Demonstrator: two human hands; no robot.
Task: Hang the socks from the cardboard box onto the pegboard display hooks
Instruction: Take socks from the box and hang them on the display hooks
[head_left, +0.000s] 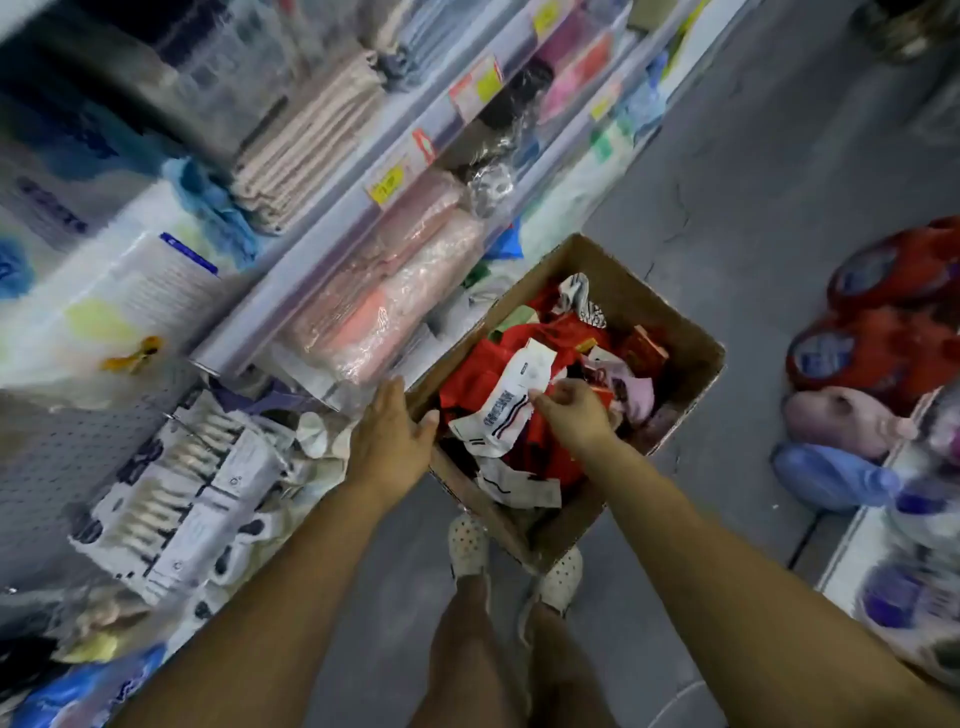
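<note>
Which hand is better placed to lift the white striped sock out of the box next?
Right. The right hand pinches the white striped sock inside the cardboard box, so it probably only needs to lift. The left hand lies open on the box's left rim, holding nothing.

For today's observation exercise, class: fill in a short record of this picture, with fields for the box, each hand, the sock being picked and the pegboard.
Box: cardboard box, open, holding mixed socks, mostly red and white
Left: left hand, fingers straight, at the box's left rim
Right: right hand, pinches a sock inside the box
Sock: white striped sock, lying on the red ones
Pegboard: pegboard at left, packaged socks hanging on it
Stage: sock not yet hung
</note>
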